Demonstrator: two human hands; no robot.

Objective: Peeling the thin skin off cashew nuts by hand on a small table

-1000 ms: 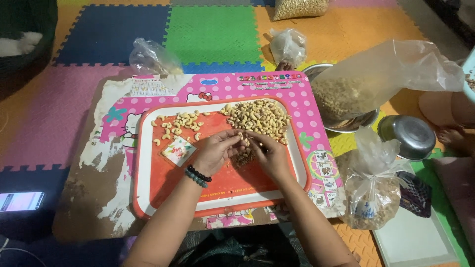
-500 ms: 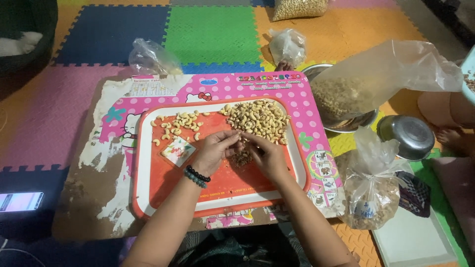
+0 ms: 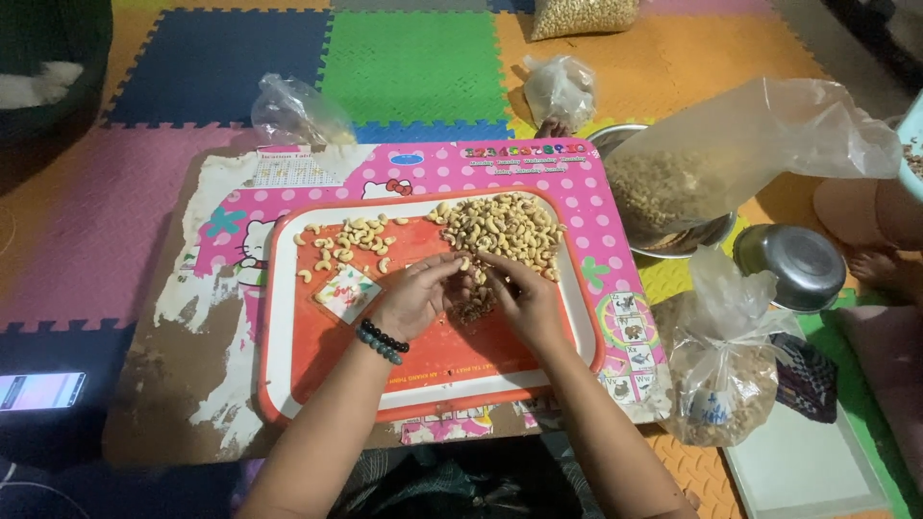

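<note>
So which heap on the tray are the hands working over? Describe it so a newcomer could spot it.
Find the orange tray on the pink board. Under the left hand and right hand lies a small brown heap of scraps, darker than the big pale nut pile behind.

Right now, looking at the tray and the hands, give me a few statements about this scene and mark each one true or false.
1. Both hands meet over the red tray. True: the left hand and right hand come together near its middle.
2. The big heap of cashews lies at the tray's near left corner. False: it lies at the far right.
3. A beaded bracelet is on the left wrist. True.
4. The small metal bowl stands on the tray. False: it stands off the tray, on the floor mat to the right.
5. A small pile of brown skins lies under the hands. True.
6. The phone rests on the tray. False: it lies on the floor, far left.
</note>
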